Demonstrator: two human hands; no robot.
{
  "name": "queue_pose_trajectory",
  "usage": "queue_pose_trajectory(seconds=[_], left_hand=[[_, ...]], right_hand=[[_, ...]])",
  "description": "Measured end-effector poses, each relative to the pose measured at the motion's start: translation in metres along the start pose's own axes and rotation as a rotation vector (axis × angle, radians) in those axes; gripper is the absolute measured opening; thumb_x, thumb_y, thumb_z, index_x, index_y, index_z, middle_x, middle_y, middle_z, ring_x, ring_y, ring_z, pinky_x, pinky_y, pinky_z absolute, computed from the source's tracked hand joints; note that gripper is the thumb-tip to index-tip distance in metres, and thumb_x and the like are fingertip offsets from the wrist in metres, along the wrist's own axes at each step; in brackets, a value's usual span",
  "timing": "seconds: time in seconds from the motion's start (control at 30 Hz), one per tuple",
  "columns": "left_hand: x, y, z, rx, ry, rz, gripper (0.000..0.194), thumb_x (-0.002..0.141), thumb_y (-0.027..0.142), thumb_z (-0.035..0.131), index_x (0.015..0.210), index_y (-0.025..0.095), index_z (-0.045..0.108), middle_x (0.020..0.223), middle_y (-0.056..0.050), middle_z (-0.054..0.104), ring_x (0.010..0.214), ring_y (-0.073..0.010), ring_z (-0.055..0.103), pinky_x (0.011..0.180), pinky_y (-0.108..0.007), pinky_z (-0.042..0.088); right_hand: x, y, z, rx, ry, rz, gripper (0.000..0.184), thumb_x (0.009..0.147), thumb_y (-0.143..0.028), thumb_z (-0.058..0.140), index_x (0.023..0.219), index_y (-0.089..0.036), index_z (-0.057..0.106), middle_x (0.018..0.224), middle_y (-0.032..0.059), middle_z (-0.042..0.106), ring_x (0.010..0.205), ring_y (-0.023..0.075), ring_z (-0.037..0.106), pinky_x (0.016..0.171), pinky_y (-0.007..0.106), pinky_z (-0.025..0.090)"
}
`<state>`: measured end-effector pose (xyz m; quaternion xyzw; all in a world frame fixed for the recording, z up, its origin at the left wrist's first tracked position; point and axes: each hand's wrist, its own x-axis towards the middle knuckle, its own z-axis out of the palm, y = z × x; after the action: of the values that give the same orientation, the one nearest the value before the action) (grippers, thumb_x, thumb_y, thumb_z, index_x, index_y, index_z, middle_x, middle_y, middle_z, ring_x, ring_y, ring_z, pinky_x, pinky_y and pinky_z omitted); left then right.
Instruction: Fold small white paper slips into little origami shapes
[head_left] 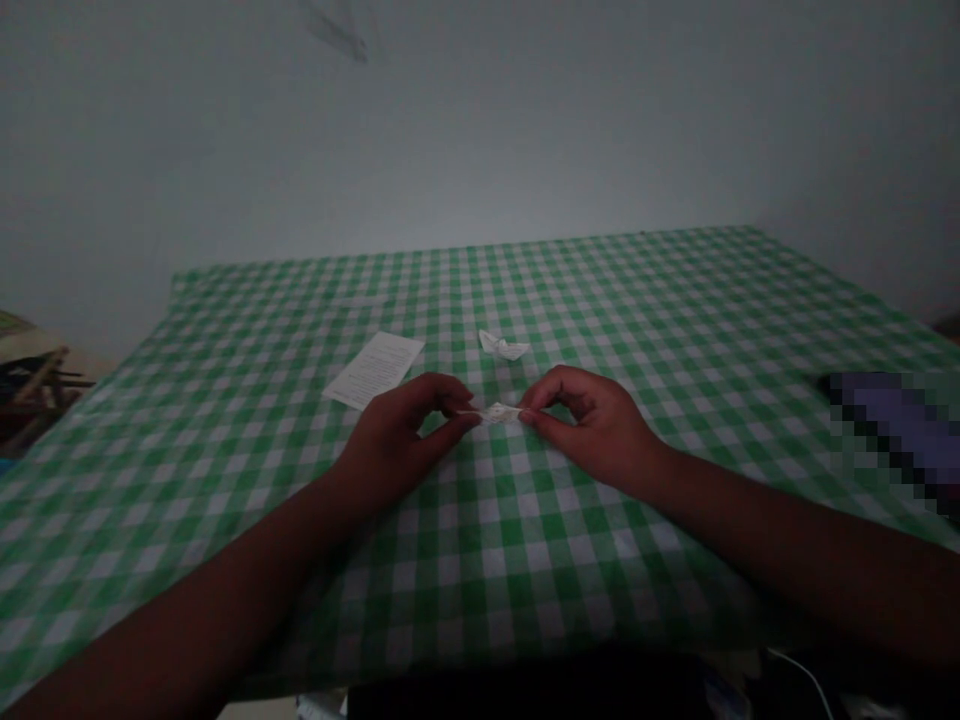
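Observation:
A small folded piece of white paper [498, 412] is held just above a table covered with a green and white checked cloth [675, 310]. My left hand [405, 425] pinches its left end between thumb and fingers. My right hand [589, 420] pinches its right end the same way. Both forearms reach in from the near edge of the table. The light is dim, so the folds of the paper are hard to make out.
A flat printed sheet of paper [375, 369] lies beyond my left hand. A small crumpled or folded white paper [504, 346] sits behind the held piece. A blurred dark object [896, 425] rests at the right edge. A plain wall stands behind the table.

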<state>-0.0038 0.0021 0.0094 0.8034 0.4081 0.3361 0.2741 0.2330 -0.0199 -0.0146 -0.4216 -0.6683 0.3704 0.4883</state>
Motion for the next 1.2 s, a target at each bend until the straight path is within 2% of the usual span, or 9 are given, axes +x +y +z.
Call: queue_pose_trajectory(seconds=[0.1,0.2,0.33,0.47,0.57,0.8,1.03,1.2], left_hand=[[0.001,-0.004,0.002,-0.115,0.0,-0.024,0.018,0.087,0.028,0.071,0.102,0.022,0.063,0.089,0.001,0.068,0.082,-0.0138,0.066,0.077,-0.028,0.053],[0.002,-0.003,0.003,-0.139,-0.008,-0.032,0.017,0.087,0.027,0.069,0.101,0.021,0.062,0.087,0.001,0.065,0.08,-0.0136,0.063,0.074,-0.028,0.052],[0.003,0.003,0.003,-0.044,-0.11,0.002,0.007,0.092,0.023,0.059,0.096,0.02,0.064,0.088,0.0,0.064,0.078,-0.0132,0.059,0.072,-0.028,0.049],[0.003,0.004,0.003,0.03,-0.204,0.067,0.019,0.094,0.02,0.05,0.096,0.019,0.069,0.088,-0.002,0.063,0.078,-0.0139,0.059,0.071,-0.028,0.048],[0.003,0.002,0.005,0.098,-0.257,0.05,0.024,0.093,0.019,0.049,0.101,0.02,0.071,0.089,-0.003,0.062,0.077,-0.0143,0.059,0.072,-0.029,0.049],[0.002,0.002,0.008,0.226,-0.342,-0.004,0.028,0.09,0.014,0.05,0.105,0.021,0.073,0.091,-0.004,0.063,0.078,-0.0154,0.062,0.073,-0.031,0.051],[0.001,-0.003,0.011,0.37,-0.331,0.015,0.026,0.092,0.013,0.047,0.104,0.016,0.07,0.099,-0.007,0.063,0.088,-0.0185,0.062,0.083,-0.035,0.052],[-0.001,-0.001,0.015,0.497,-0.304,0.177,0.021,0.09,0.014,0.051,0.101,0.015,0.069,0.103,-0.01,0.061,0.098,-0.0237,0.056,0.089,-0.041,0.05]], right_hand=[[0.001,0.0,-0.001,0.026,-0.016,0.01,0.009,0.083,-0.016,0.068,0.079,-0.022,0.063,0.084,0.0,0.068,0.08,0.0163,0.065,0.076,0.033,0.052],[0.002,0.0,-0.002,0.048,-0.04,-0.008,0.012,0.083,-0.01,0.063,0.078,-0.022,0.063,0.083,-0.0005,0.067,0.081,0.0157,0.065,0.077,0.033,0.051],[0.002,0.002,-0.003,-0.035,-0.073,-0.1,0.019,0.083,-0.005,0.057,0.078,-0.021,0.063,0.082,-0.0008,0.066,0.082,0.0149,0.062,0.079,0.033,0.048],[0.003,0.006,-0.002,-0.2,-0.156,-0.225,0.026,0.086,-0.004,0.052,0.085,-0.022,0.07,0.083,0.0011,0.068,0.088,0.0168,0.06,0.086,0.037,0.045],[0.003,0.009,-0.002,-0.275,-0.197,-0.215,0.028,0.09,-0.007,0.05,0.097,-0.023,0.073,0.085,0.0028,0.069,0.089,0.0181,0.059,0.086,0.039,0.045],[0.002,0.006,-0.002,-0.477,-0.303,-0.175,0.035,0.088,-0.006,0.047,0.106,-0.02,0.073,0.089,0.0054,0.069,0.091,0.0201,0.058,0.086,0.039,0.045],[0.002,0.005,-0.005,-0.643,-0.331,-0.15,0.032,0.09,-0.008,0.047,0.106,-0.017,0.073,0.093,0.0083,0.068,0.096,0.0231,0.055,0.09,0.041,0.043],[0.003,0.004,-0.004,-0.697,-0.355,-0.192,0.028,0.093,-0.011,0.05,0.107,-0.015,0.073,0.095,0.0095,0.067,0.095,0.0237,0.053,0.09,0.042,0.042]])
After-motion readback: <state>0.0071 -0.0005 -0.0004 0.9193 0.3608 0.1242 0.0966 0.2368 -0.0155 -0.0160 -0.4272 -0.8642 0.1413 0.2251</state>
